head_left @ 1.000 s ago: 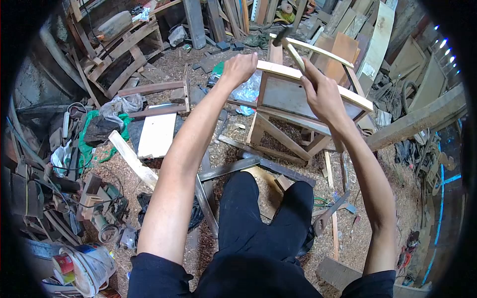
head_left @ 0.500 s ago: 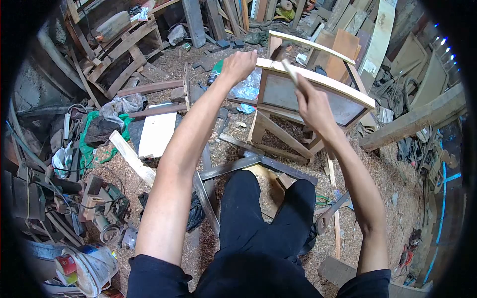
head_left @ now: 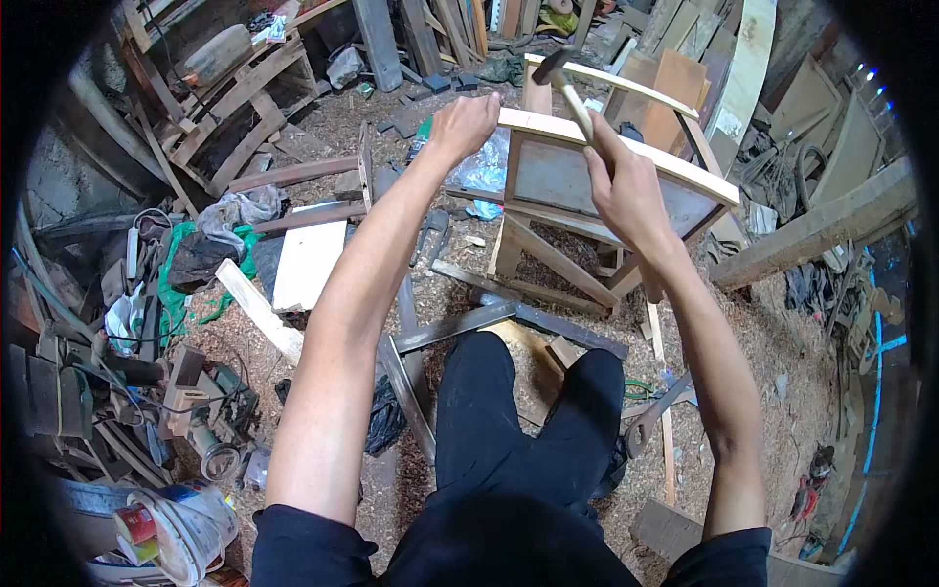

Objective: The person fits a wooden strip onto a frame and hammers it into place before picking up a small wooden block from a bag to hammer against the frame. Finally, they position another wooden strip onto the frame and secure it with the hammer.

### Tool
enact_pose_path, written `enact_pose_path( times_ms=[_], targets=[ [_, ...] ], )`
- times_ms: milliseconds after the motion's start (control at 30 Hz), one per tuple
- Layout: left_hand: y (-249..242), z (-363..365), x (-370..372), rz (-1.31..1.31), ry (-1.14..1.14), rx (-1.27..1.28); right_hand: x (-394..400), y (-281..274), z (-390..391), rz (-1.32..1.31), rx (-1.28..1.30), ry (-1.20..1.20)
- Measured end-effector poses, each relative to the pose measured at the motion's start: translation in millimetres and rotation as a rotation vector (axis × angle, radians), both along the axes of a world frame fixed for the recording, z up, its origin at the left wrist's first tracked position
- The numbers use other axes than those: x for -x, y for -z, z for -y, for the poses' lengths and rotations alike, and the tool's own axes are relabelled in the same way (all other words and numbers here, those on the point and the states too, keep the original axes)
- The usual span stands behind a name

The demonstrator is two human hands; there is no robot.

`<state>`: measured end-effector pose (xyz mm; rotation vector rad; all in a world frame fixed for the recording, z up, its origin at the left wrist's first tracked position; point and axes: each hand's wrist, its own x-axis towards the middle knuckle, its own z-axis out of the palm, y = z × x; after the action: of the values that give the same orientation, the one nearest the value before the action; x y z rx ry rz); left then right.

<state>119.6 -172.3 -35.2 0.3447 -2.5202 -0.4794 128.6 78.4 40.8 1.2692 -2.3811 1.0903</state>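
My right hand [head_left: 628, 191] is wrapped round the light handle of a hammer [head_left: 577, 103]. Its dark head is raised just above the upper edge of a wooden frame [head_left: 626, 149]. That frame has a pale wood strip along its top and a grey panel inside. At the strip's left end, my left hand [head_left: 466, 127] is closed on the frame's corner, with the fingertips partly hidden. A second pale strip [head_left: 616, 80] runs behind the first. Below, the piece continues into a braced wooden base [head_left: 558, 256] standing on the floor.
Wood shavings cover the floor. Dark lengths of wood [head_left: 455, 326] lie before my knees, and a handsaw [head_left: 655, 416] lies beside my right leg. A white board [head_left: 311, 259] rests left, near a bucket [head_left: 181, 533]. A thick beam [head_left: 817, 235] slants at the right.
The hammer head has risen from close to the frame's top strip to above it, and my right hand has tilted back slightly. My left hand stays at the corner.
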Motion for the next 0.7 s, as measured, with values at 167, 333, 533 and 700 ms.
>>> enact_pose_path(
  times_ms=[167,333,533,700],
  targets=[
    [0.5,0.0,-1.7,-0.053,0.052,0.129,6.4,4.3,-2.4,-0.013,-0.201,-0.046],
    [2.0,1.8,-0.5,-0.062,0.039,0.106,7.4,15.8,-0.2,-0.052,-0.160,-0.088],
    [-1.8,-2.3,-1.6,-0.040,0.005,0.041,-2.3,-0.4,4.0,-0.035,0.018,-0.044],
    [-7.6,-3.1,-3.9,-0.076,0.025,0.090,12.7,8.1,0.4,-0.095,-0.176,-0.085]
  ],
)
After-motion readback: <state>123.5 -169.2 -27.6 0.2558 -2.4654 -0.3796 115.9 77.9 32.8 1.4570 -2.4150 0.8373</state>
